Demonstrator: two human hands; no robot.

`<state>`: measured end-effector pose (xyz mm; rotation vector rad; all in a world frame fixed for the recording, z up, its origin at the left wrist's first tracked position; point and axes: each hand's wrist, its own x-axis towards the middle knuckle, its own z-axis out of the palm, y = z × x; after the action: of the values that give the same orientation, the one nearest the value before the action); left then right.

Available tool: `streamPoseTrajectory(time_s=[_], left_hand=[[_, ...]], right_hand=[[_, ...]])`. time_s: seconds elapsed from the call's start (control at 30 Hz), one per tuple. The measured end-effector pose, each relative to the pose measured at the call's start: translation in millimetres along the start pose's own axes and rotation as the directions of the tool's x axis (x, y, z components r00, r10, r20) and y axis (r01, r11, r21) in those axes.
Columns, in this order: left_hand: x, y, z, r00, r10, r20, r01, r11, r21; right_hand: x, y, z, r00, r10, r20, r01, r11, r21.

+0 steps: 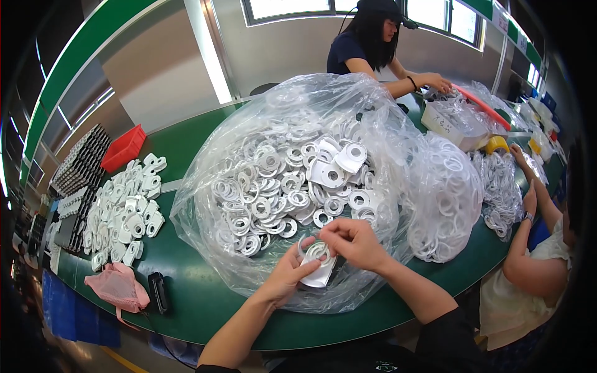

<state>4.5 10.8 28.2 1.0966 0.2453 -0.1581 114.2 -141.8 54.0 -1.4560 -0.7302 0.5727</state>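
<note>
Close to me, my left hand (287, 276) is closed around a white plastic part (318, 276) with a flat lower end and a round, ring-shaped top. A thin ring stands up between its thumb and fingers. My right hand (357, 244) is closed in a pinch at the right rim of the round top; whatever lies between its fingertips is hidden. Both hands are over the near side of a big open clear plastic bag (205, 186). Inside lies a heap of grey-white rings (273, 208), with several white parts (351, 157) like the held one on top.
A green table (186, 311) carries a pile of white parts (127, 217), a red bin (124, 149), stacked dark trays (81, 158), a pink mesh pouch (118, 287) and a black case (159, 292). Bagged rings (444, 199) stand right. Co-workers sit across and to the right.
</note>
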Motion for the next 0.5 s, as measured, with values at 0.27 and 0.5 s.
streamPoseTrajectory(time_s=[0.27, 0.5], left_hand=[[8.2, -6.8, -16.0, 0.990, 0.081, -0.112, -0.104, 0.969, -0.225], [3.7, 4.1, -3.2, 0.998, -0.023, 0.061, 0.040, 0.957, -0.288]], right_hand=[[5.4, -4.6, -14.8, 0.998, 0.067, 0.022, -0.069, 0.889, 0.453], [5.5, 8.4, -7.1, 0.999, 0.017, -0.030, -0.010, 0.971, 0.237]])
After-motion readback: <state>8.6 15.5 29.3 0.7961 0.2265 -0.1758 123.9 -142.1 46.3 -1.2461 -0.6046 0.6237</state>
